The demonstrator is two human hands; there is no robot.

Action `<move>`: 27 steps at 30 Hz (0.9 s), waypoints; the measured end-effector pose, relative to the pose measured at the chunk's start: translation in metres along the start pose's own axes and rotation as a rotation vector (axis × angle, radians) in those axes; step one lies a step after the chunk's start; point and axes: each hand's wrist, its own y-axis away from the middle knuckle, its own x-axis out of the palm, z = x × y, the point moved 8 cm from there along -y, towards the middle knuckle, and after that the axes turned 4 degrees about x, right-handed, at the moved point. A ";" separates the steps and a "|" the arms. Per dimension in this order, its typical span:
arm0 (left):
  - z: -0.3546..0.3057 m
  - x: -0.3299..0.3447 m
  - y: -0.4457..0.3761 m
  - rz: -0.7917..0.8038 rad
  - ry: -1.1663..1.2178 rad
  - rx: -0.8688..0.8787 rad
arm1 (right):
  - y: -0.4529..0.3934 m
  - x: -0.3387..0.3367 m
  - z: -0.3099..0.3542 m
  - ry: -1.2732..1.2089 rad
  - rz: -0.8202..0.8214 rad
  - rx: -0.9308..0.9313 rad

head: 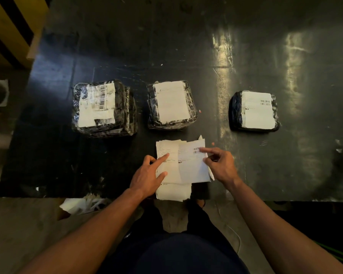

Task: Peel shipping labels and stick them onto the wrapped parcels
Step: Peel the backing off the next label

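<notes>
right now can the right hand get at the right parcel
Probably yes. The right hand rests on the label stack, and only bare table lies between it and the right parcel, which sits apart from the others.

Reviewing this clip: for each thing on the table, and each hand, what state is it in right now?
Left parcel: wrapped, several labels stuck on top.
Middle parcel: wrapped, one label on top.
Right parcel: wrapped, one label on top.
Label stack: loose, fanned at the table's near edge.
Top label: lying on the stack, right edge lifted.
Left hand: forefinger pressing on the stack.
Right hand: thumb and forefinger at the top label's right edge.
</notes>
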 end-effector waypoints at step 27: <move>-0.141 -0.174 0.039 -0.282 0.997 0.459 | 0.078 -0.048 0.160 -0.375 0.061 -0.452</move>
